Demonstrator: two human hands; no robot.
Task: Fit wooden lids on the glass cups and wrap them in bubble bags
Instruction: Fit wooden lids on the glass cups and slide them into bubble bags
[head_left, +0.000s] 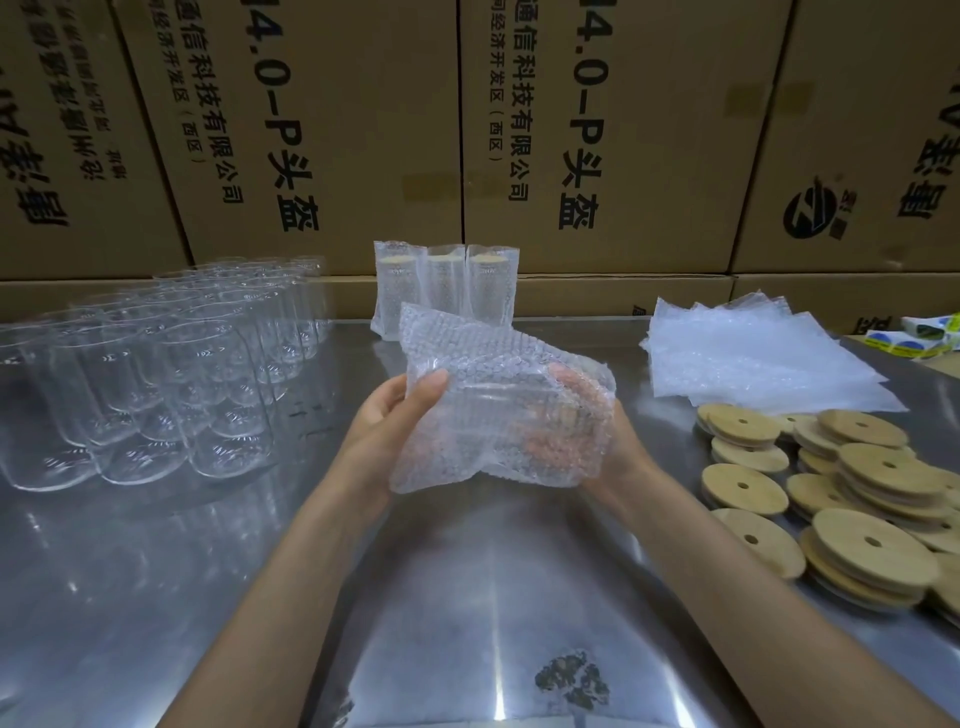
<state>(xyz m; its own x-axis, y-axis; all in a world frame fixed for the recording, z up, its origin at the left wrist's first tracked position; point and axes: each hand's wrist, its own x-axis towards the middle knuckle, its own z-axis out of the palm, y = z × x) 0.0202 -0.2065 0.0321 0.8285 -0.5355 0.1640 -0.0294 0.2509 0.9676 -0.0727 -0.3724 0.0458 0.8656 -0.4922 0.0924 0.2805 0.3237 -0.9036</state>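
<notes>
Far left we see a block of empty glass cups (156, 374) standing in rows on the steel bench (467, 571), clear, no lids on them.

Centre, held above the bench: a bubble bag (498, 410) with a glass cup (519, 410) lying on its side inside it, seen through the film. The bag is clear, bubbled, crumpled, its loose end sticking up and back. A wooden lid seems to sit at the cup's right end, but the bubbles blur it, so we cannot be sure.

Left hand (395, 415) holds the bag's left side: the thumb lies on the front face, the other fingers are behind the bag and hidden. Right hand (597, 426) cups the right end, fingers (566, 379) curled over the top and showing through the film, pressing the bag against the cup. Both hands grip; neither lies flat or spread.

Behind the held bag, three wrapped cups (444, 286) stand upright, touching each other, near the cardboard boxes (597, 130) at the back.

Right of centre, a flat stack of unused bubble bags (753, 358) lies on the bench. Nearer us, a loose pile of round wooden lids (841, 499), each with a small hole, overlapping. Far right edge, a roll of stickers (919, 338), partly cut off.
</notes>
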